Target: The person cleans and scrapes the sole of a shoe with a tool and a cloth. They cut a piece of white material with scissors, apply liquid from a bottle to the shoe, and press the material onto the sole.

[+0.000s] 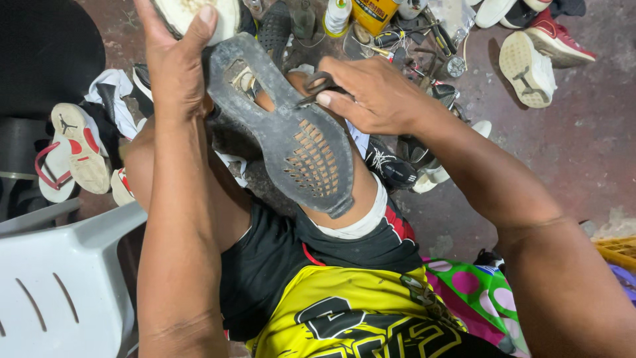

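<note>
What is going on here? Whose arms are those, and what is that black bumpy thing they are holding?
This picture comes from a camera worn on a person's head, looking down, so the arms you see are that person's own. The left hand grips one end of a dark shoe sole, which rests across the person's knee. The right hand holds a small metal tool against the sole; I cannot tell exactly what kind. On the floor around lie many shoes, like a white shoe sole-up, a flip-flop, and a yellow can. A grey plastic chair stands at the left.

Left hand (pixel 173 56) raised, fingers curled; right hand (pixel 371 93) pinching.
</note>
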